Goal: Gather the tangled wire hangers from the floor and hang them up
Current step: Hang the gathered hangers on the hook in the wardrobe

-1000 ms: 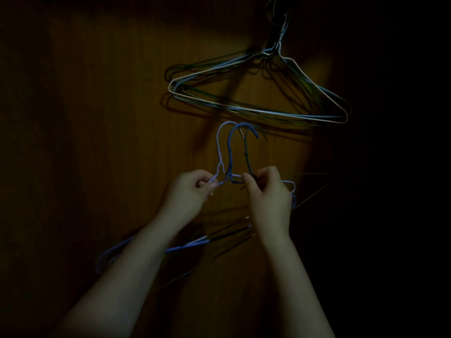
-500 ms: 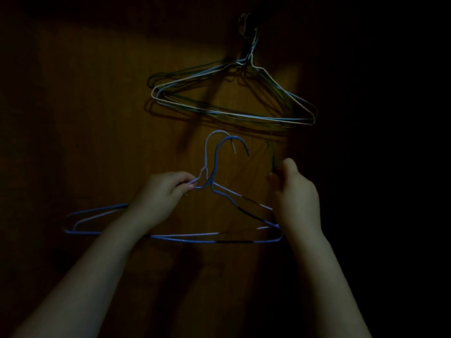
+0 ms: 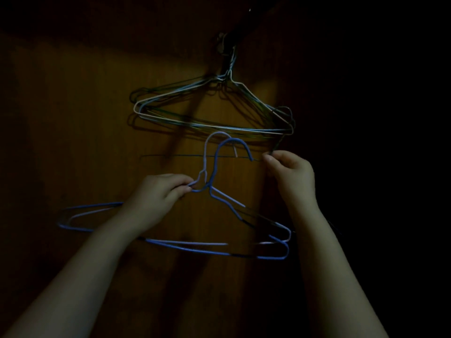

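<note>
Background: a wood panel (image 3: 97,118) stands in front of me, dimly lit in the middle and black toward the edges and the right.
Hung hangers (image 3: 195,123): a bunch of wire ones hangs high on the panel with the hooks gathered at one dark fixing. It is too dark to tell what that fixing is. The bunch tilts, with the left shoulders higher than the right.
Left hand (image 3: 156,201): my fingers (image 3: 181,189) are curled and pinch the twisted necks of two blue hangers (image 3: 234,139).
Blue hangers: I hold them below the hung bunch with the hooks up and overlapping. The hook tops reach the bunch's lower bars. Their shoulders spread left behind my wrist and right toward my other forearm.
Right hand (image 3: 292,176): my fingers (image 3: 269,159) pinch a thin dark hanger (image 3: 195,156).
Dark hanger: one wire runs level to the left, behind the blue hooks. Another rises from my fingertips to a hook beside the right end of the hung bunch.
</note>
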The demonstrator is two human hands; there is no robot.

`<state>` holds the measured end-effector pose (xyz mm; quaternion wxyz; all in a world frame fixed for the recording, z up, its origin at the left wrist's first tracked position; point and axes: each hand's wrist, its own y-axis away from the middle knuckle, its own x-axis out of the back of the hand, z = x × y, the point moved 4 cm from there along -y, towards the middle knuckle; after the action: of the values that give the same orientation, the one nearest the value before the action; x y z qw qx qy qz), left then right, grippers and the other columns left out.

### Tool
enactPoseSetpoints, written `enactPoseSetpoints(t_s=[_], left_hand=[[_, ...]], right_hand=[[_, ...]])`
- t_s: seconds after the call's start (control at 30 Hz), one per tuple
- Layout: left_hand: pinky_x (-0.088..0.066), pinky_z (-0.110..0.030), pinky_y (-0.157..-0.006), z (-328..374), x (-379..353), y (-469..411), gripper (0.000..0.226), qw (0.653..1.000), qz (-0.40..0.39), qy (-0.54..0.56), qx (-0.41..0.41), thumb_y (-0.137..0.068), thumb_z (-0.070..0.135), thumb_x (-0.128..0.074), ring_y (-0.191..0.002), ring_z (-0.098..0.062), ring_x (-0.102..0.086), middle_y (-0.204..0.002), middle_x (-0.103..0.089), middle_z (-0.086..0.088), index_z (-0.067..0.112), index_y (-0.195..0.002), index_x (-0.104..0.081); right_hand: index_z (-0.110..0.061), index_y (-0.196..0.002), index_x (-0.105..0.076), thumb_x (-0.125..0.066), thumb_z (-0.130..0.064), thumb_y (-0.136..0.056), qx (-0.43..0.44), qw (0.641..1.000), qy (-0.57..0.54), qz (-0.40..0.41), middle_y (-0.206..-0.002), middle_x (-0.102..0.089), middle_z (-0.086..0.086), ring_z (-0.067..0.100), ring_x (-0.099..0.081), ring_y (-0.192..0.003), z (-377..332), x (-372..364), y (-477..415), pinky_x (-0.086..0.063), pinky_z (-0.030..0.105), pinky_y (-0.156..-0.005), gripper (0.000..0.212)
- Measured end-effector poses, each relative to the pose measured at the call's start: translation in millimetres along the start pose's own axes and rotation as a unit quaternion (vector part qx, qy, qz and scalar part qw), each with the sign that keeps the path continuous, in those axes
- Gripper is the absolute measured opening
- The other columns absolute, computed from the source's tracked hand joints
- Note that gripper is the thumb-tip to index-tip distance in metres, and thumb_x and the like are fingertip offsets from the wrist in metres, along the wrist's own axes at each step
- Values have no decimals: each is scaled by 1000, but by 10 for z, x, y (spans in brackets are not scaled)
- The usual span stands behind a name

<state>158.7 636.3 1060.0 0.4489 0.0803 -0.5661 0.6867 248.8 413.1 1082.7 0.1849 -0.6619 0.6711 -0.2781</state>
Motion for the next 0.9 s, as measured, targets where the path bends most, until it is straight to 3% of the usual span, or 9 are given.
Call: enactPoseSetpoints(t_s=[0.13,0.27,0.37,0.43,0.57,0.67,0.8,0.9], left_hand=[[-35,-2,-69,-23,160,-72,37,999,36,12,-6,-76,41,-51,-76,26,-50,-81,-56,22,17,-99,-67],[-35,-1,-67,-70,330,-265,37,999,50,-16,-9,-77,29,-50,-71,26,-50,-78,-56,23,6,-98,-70],[-34,-4,-65,-83,424,-455,47,997,49,-45,-26,-76,42,-47,-72,16,-53,-71,-61,10,6,-95,-70],[-34,-6,-65,-98,485,-600,44,995,62,-69,-36,-77,37,-48,-81,1,-53,-79,-67,-3,4,-95,-70],[-33,-2,-66,-93,607,-894,41,990,76,-107,-47,-78,31,-44,-74,-3,-54,-81,-65,-1,7,-96,-71],[-32,-10,-63,-106,685,-1081,44,984,97,-135,-60,-78,34,-41,-84,-13,-58,-89,-70,-6,9,-99,-70],[-32,-17,-63,-142,724,-1283,47,982,111,-136,-69,-77,35,-40,-89,-18,-60,-95,-70,-7,10,-102,-70],[-31,-25,-68,-200,733,-1356,48,982,113,-136,-63,-76,37,-40,-92,-21,-62,-96,-71,-5,13,-103,-70]], right_hand=[[-13,-99,-67,-63,-16,-89,-5,998,-70,3,-76,-67,-5,-6,-61,-60,6,-123,-232,-45,9,-56,10],[-10,-96,-67,-64,-15,-89,-7,996,-93,2,-73,-63,-6,-7,-57,-54,-4,-290,-494,-44,9,-54,10],[-9,-100,-67,-65,-19,-89,-36,991,-125,19,-80,-65,-1,3,-58,-66,12,-400,-776,-47,18,-63,16],[-10,-100,-68,-64,-22,-90,-41,988,-142,51,-81,-65,0,6,-57,-69,-14,-428,-1008,-46,22,-67,16],[-13,-104,-68,-62,-26,-91,-27,988,-130,83,-82,-66,-3,9,-61,-76,-195,-498,-1486,-48,24,-69,20],[-16,-109,-66,-61,-29,-91,-11,990,-117,84,-93,-68,-1,12,-64,-85,-395,-582,-1816,-52,27,-74,23],[-26,-93,-66,-59,-34,-91,11,993,-96,74,-78,-68,-6,10,-67,-76,-636,-729,-2122,-56,35,-77,11],[-36,-76,-64,-60,-44,-84,33,995,-65,73,-79,-71,-8,14,-69,-78,-752,-849,-2276,-51,49,-87,12]])
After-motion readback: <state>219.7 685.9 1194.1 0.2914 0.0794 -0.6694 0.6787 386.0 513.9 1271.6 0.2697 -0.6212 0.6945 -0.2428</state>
